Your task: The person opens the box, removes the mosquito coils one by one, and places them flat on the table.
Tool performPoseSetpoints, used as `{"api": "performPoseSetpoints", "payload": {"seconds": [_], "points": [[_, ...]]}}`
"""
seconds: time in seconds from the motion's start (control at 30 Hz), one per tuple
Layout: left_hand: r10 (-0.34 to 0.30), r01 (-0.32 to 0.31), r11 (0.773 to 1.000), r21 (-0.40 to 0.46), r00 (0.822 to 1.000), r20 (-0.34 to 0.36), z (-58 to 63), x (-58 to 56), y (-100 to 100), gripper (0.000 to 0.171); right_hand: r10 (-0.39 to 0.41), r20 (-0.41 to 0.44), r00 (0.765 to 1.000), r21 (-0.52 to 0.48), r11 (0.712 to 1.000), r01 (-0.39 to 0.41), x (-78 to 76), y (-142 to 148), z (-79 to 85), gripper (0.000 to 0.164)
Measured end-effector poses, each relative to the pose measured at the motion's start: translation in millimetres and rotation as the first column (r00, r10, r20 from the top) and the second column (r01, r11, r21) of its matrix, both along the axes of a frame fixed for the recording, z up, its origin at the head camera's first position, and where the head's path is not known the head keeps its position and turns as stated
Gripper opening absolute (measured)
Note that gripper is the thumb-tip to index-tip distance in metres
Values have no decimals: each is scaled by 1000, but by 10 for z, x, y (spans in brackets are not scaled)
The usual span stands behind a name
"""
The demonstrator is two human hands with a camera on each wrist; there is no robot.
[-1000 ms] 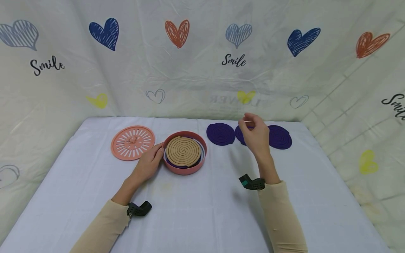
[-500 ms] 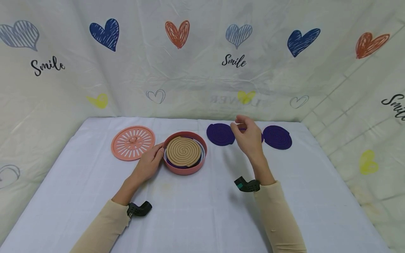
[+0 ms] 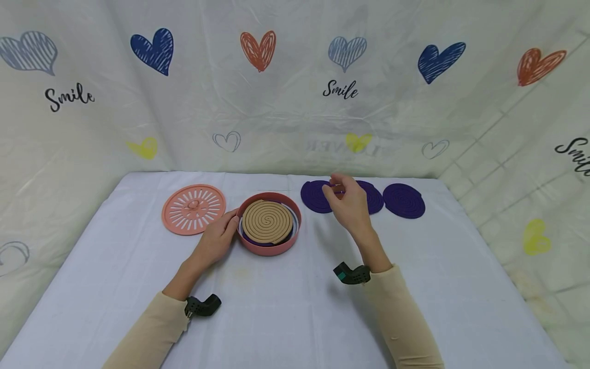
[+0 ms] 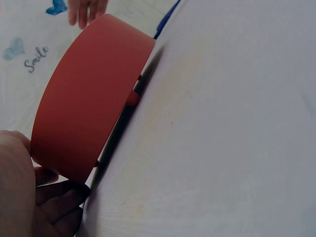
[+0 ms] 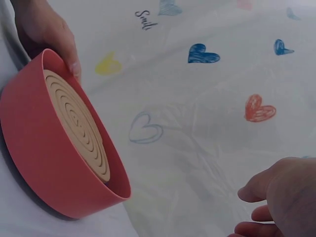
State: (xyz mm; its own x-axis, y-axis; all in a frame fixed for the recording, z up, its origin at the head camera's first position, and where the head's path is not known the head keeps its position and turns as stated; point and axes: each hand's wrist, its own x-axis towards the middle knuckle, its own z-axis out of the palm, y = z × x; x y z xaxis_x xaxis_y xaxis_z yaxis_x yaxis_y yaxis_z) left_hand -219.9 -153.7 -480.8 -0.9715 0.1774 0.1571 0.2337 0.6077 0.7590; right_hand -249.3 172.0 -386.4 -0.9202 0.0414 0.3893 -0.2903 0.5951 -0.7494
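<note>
In the head view my left hand (image 3: 215,237) grips the left side of a round coral-red mosquito coil box (image 3: 269,251), thumb over its rim. A tan mosquito coil (image 3: 267,221) lies on top inside, with a dark purple edge showing beneath it. The left wrist view shows the box wall (image 4: 91,94) and small feet under it. My right hand (image 3: 349,205) hovers with loosely bent fingers and holds nothing. It overlaps the left purple mosquito coil (image 3: 313,199) and partly hides the middle purple coil (image 3: 374,199).
A third purple coil (image 3: 404,201) lies farther right. The slotted coral lid (image 3: 193,209) lies flat to the left of the box. White cloth covers the table (image 3: 286,318), and a curtain printed with hearts (image 3: 295,102) hangs right behind it.
My right hand has moved left, from over the middle purple coil toward the left one, uncovering the right coil. The left hand and the box stay in place.
</note>
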Motion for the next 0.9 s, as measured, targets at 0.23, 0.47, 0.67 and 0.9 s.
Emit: {"api": "performPoseSetpoints", "payload": {"seconds": [0.23,0.47,0.67,0.9], "points": [[1,-1,1000,-2,1000,1,5,2,1,55,28,25,999,39,999,-29,17,-85,-50,40],[6,-6,1000,-6,1000,12,19,9,5,55,64,24,998,84,994,-66,49,-179,-90,37],[0,0,1000,-3,1000,16,22,13,8,54,88,20,996,101,991,-90,60,-249,-132,36],[-5,5,1000,4,1000,6,22,12,2,53,112,36,993,136,984,-116,81,-331,-172,36]]}}
